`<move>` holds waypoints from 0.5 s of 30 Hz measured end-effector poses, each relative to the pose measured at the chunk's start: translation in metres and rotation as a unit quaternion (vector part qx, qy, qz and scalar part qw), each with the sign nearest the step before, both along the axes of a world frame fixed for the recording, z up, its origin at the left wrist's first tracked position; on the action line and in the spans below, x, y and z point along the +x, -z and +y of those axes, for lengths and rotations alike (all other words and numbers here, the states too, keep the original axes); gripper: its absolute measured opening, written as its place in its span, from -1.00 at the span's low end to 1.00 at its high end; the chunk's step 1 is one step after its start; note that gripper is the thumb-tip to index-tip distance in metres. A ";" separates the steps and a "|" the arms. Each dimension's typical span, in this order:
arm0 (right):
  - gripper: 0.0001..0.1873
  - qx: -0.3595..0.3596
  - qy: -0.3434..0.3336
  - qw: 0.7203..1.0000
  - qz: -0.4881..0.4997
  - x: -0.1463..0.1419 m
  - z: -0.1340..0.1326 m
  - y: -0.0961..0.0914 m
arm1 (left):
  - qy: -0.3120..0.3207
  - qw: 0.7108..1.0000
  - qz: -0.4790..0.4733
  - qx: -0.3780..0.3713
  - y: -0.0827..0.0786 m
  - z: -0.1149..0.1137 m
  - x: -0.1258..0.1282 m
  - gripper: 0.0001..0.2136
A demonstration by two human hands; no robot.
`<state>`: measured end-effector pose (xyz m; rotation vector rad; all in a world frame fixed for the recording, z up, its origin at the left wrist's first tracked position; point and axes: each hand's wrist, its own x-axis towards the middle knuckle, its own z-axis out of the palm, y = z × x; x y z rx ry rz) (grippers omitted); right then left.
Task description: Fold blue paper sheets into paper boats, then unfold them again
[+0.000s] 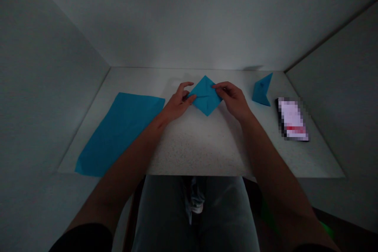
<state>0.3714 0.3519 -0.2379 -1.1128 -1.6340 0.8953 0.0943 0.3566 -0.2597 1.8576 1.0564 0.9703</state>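
Note:
A piece of blue paper folded into a diamond [206, 102] is held between my two hands at the middle of the table, with crease lines across its face. My left hand [179, 101] pinches its left corner, thumb on top and index finger stretched out above. At the right corner, the thumb and fingers of my right hand [233, 96] are closed on the same paper. The undersides of the fingers are hidden.
A large blue paper sheet [122, 132] lies on the left of the pale speckled table [201, 147]. To the right stand a folded blue paper shape [261, 91] and a phone [292, 119] with a lit, blurred screen. Walls [189, 19] enclose the table at the back and sides.

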 end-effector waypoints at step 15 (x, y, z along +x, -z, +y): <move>-0.41 0.003 -0.077 0.997 -0.032 0.003 -0.007 -0.005 | -0.077 0.997 0.003 0.020 -0.010 0.002 -0.004 -0.57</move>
